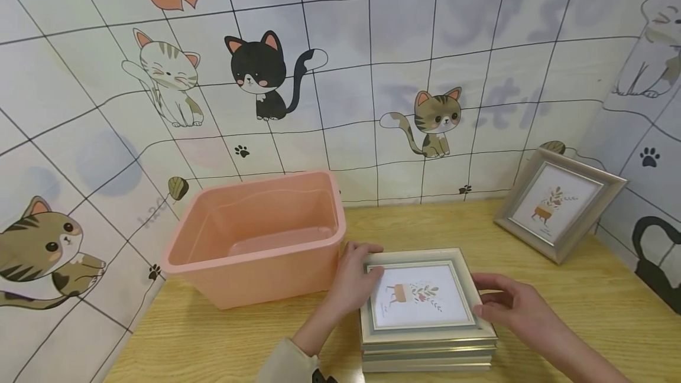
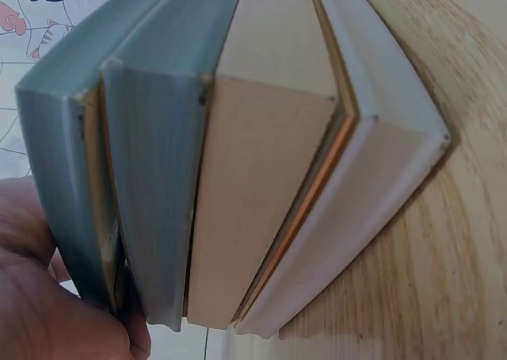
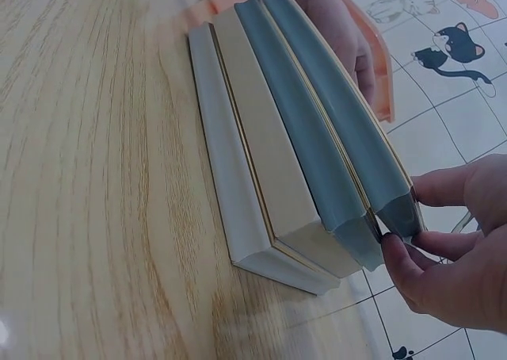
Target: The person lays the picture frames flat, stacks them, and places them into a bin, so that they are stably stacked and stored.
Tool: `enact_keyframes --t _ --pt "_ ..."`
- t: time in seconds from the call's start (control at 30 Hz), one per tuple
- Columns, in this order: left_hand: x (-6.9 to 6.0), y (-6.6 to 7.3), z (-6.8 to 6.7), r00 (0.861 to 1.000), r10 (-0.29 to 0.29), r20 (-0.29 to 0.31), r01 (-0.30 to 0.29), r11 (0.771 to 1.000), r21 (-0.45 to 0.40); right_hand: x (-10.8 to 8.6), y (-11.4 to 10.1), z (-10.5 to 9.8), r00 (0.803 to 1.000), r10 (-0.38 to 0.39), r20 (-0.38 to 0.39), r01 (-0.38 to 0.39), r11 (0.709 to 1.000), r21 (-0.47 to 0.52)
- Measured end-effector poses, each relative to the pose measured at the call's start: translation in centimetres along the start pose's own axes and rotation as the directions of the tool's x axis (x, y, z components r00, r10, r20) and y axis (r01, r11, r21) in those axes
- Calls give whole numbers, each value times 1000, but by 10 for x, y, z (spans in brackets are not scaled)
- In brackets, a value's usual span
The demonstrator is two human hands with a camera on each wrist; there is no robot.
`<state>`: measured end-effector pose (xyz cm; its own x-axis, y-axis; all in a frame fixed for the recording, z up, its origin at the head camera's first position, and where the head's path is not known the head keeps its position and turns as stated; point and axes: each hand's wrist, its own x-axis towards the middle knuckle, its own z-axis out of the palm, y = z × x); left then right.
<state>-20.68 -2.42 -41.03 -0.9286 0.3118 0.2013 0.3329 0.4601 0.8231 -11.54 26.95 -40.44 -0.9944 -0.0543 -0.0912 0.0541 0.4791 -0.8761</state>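
As my left grip and right grip pinch the top picture frame, I should keep both sides level.

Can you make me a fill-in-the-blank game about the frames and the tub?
1. In the head view, the tub stands to the ____ of the stack of frames.
2. Counting every layer, the stack has ____ frames.
3. The left hand and right hand both touch the frame at the ____ of the stack.

Missing words: left; four; top.
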Motion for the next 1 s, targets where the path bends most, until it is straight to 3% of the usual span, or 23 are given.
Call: enact_keyframes --t 0.3,0.43,0.53,0.6,0.7,0.83,0.9,1.0 --pt "0 -4 3 1000 1 -7 -1 1000 -11 1 7 0 1000 6 13 -6 999 33" --pt "-3 -4 4 1000 2 -2 -2 1000 -5 2 10 -4 999 -44 7 44 999 -8" --pt "-3 -3 4 1000 7 5 -7 1000 -3 5 14 -16 990 -140 -19 139 988 -67" --pt "-3 -2 5 1000 14 9 -14 1000 0 9 17 -35 975 -218 -52 210 970 -121" --pt "-3 -2 6 1000 24 11 -24 1000 5 22 13 -78 945 -299 -131 264 937 -229" --pt "-2 -5 6 999 34 1 -34 999 17 45 1 -146 900 -343 -269 202 875 -440" --pt "-2 -6 6 999 37 -4 -37 999 16 57 -2 -175 858 -393 -332 158 815 -557" --pt "-3 -9 6 999 38 -2 -38 999 13 73 3 -207 812 -433 -391 78 745 -663"
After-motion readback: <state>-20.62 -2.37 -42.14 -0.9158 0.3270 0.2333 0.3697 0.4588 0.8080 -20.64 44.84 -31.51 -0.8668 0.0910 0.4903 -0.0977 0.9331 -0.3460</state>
